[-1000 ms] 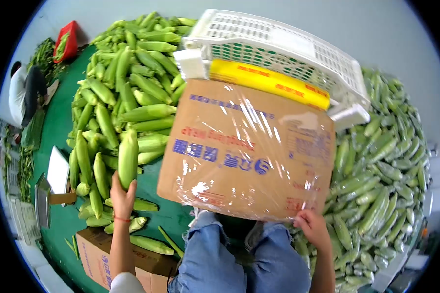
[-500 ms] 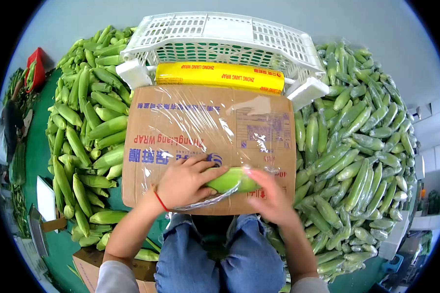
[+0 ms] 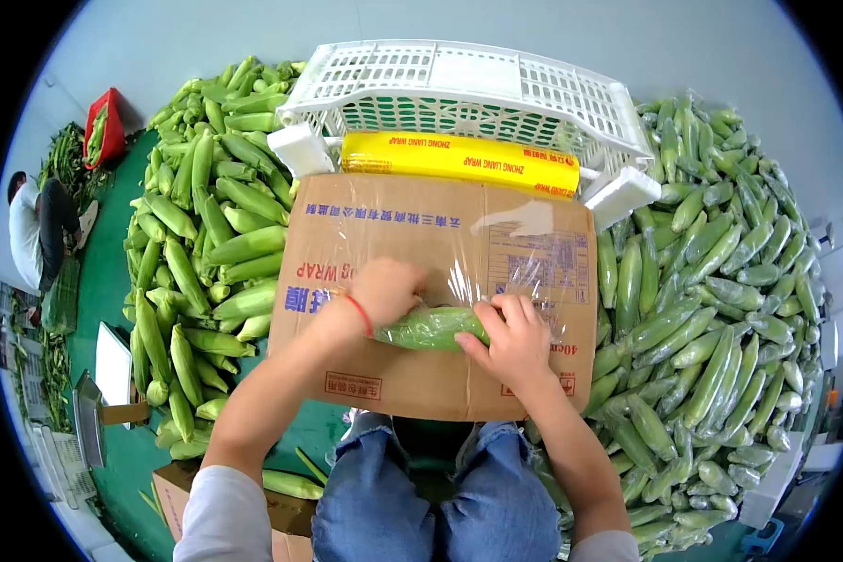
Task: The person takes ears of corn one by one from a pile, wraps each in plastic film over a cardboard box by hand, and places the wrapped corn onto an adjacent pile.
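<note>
A green corn cob (image 3: pixel 431 329) in clear film lies across the cardboard box (image 3: pixel 421 384) over my knees. My left hand (image 3: pixel 384 295), with a red string at the wrist, is closed over the film at the cob's left end; its fingertips are blurred. My right hand (image 3: pixel 512 337) grips the cob's right end between thumb and fingers. Behind the cob, clear film (image 3: pixel 450 253) stretches over the box towards the yellow wrap roll (image 3: pixel 459 164). That roll sits between white foam blocks in front of a white plastic crate (image 3: pixel 478 75).
Unwrapped corn (image 3: pixel 206 225) is heaped on the left, film-wrapped corn (image 3: pixel 721 309) on the right. A scale (image 3: pixel 89 421), an open carton (image 3: pixel 173 487) and a red basket (image 3: pixel 106 129) stand left. Another person (image 3: pixel 37 225) is at the far left.
The cob has gone from bare in my left hand to lying on the box, wrapped in film. My right hand has left the film's edge and now grips the cob.
</note>
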### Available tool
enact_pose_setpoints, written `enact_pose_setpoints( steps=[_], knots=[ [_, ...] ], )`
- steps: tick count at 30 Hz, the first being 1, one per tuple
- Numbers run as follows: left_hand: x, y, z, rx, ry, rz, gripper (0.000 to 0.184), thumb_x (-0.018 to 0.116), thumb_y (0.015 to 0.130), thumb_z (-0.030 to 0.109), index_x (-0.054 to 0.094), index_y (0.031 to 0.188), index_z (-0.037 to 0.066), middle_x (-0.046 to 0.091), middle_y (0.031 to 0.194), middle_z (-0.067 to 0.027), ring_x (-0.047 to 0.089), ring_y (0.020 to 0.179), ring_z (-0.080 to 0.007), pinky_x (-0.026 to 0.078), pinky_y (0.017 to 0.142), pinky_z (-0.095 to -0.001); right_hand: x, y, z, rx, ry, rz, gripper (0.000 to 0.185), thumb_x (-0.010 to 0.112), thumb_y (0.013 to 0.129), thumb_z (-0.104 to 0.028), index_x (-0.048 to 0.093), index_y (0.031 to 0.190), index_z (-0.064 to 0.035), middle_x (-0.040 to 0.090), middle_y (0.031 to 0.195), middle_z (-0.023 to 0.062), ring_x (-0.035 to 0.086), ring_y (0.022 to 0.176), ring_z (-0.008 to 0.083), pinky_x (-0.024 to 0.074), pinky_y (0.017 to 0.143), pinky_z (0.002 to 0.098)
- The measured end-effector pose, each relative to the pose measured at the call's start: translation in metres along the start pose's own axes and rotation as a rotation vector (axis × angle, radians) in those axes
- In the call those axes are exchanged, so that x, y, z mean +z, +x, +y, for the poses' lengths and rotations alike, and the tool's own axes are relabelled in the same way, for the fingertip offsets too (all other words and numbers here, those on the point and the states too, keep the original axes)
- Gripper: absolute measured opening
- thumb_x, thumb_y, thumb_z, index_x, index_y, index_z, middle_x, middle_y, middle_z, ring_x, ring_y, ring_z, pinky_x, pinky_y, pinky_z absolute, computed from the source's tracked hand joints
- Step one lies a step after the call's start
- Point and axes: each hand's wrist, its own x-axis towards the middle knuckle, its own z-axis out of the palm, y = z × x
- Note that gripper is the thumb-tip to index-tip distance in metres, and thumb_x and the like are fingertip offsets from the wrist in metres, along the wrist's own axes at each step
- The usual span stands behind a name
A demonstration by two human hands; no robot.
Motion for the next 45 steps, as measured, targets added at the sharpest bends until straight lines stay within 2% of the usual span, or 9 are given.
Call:
enact_pose_setpoints(
  steps=[8, 13, 18, 23, 29, 32, 36, 40, 45],
  knots=[
    [0.03, -0.123, 0.085, -0.022, -0.038, 0.028, 0.081, 0.054, 0.09, 0.047, 0.029, 0.144, -0.008, 0.032, 0.148, -0.0274, 0.029, 0.141, -0.0398, 0.024, 0.113, -0.0538, -0.038, -0.001, -0.026, 0.268, 0.187, -0.675, 0.042, 0.046, 0.098, -0.046, 0.055, 0.086, -0.0065, 0.06, 0.058, 0.018, 0.06, 0.05, 0.0391, 0.0502, 0.047, 0.0453],
    [0.012, -0.031, 0.021, -0.103, 0.055, 0.454, 0.066, 0.06, 0.088, 0.033, 0.04, 0.139, -0.003, 0.041, 0.144, -0.0229, 0.036, 0.136, -0.0388, 0.03, 0.111, -0.0494, -0.034, 0.008, -0.035, -0.225, 0.068, -0.367, 0.065, 0.074, 0.073, -0.046, 0.055, 0.124, -0.0106, 0.049, 0.13, 0.0106, 0.047, 0.118, 0.03, 0.0355, 0.102, 0.0498],
    [0.006, 0.09, -0.025, 0.037, 0.253, -0.316, 0.083, 0.076, 0.068, 0.025, 0.041, 0.133, -0.013, 0.031, 0.145, -0.0338, 0.035, 0.137, -0.0397, 0.034, 0.112, -0.039, 0.02, 0.053, 0.011, -0.156, -0.046, -0.468, 0.067, 0.085, 0.056, -0.039, 0.06, 0.112, -0.0116, 0.061, 0.103, 0.0097, 0.057, 0.101, 0.0284, 0.0456, 0.084, 0.0424],
    [-0.011, 0.076, -0.011, -0.055, 0.257, -0.273, 0.101, 0.08, 0.066, 0.033, 0.032, 0.141, -0.014, 0.026, 0.15, -0.0302, 0.031, 0.14, -0.0367, 0.029, 0.115, -0.0371, -0.014, 0.051, -0.017, -0.186, 0.133, -0.67, 0.057, 0.082, 0.06, -0.042, 0.064, 0.102, -0.0075, 0.066, 0.089, 0.0137, 0.064, 0.084, 0.0325, 0.0511, 0.072, 0.0432],
    [-0.02, 0.059, -0.03, 0.064, -0.133, -0.135, 0.081, 0.077, 0.073, 0.036, 0.045, 0.134, -0.006, 0.042, 0.142, -0.0249, 0.037, 0.136, -0.0368, 0.033, 0.113, -0.0406, -0.1, 0.01, -0.052, 0.035, 0.363, -1.394, 0.071, 0.075, 0.068, -0.059, 0.066, 0.116, -0.0067, 0.07, 0.098, 0.0173, 0.068, 0.091, 0.0325, 0.0515, 0.085, 0.0386],
    [-0.001, -0.004, 0.001, 0.271, -0.336, 0.666, 0.047, 0.062, 0.088, 0.022, 0.053, 0.13, 0.002, 0.046, 0.139, -0.0219, 0.039, 0.135, -0.038, 0.033, 0.112, -0.0457, -0.1, -0.03, -0.016, 0.303, 0.586, -0.855, 0.076, 0.072, 0.073, -0.056, 0.057, 0.127, -0.0051, 0.068, 0.102, 0.0189, 0.068, 0.091, 0.0333, 0.0504, 0.09, 0.0395],
    [0.022, -0.045, 0.064, 0.435, -0.285, 0.703, 0.061, 0.066, 0.085, 0.018, 0.046, 0.141, 0.011, 0.037, 0.15, -0.0154, 0.027, 0.143, -0.0353, 0.025, 0.115, -0.0517, -0.094, -0.011, -0.042, 1.216, 1.322, -0.813, 0.076, 0.056, 0.086, -0.054, 0.039, 0.138, -0.0012, 0.063, 0.092, 0.0223, 0.065, 0.077, 0.0341, 0.0548, 0.075, 0.0467],
    [-0.004, -0.028, 0.075, 0.312, -2.11, 0.636, 0.052, 0.056, 0.089, 0.01, 0.04, 0.138, 0.01, 0.058, 0.117, -0.0156, 0.056, 0.111, -0.0288, 0.048, 0.095, -0.0425, -0.033, -0.021, -0.072, 0.989, 3.038, -1.004, 0.092, 0.034, 0.079, -0.084, 0.058, 0.114, -0.0033, 0.055, 0.07, 0.0166, 0.059, 0.062, 0.0294, 0.0511, 0.055, 0.0396],
    [-0.008, -0.036, 0.054, -0.278, -1.863, 0.684, 0.015, 0.05, 0.099, 0.026, 0.047, 0.104, 0.012, 0.05, 0.076, -0.0051, 0.057, 0.068, -0.0196, 0.052, 0.063, -0.0349, -0.036, -0.011, -0.057, 1.016, 2.236, -0.963, 0.093, 0.053, 0.084, -0.067, 0.026, 0.149, -0.0078, 0.063, 0.092, 0.0197, 0.063, 0.065, 0.026, 0.0516, 0.054, 0.0349]
  ],
)
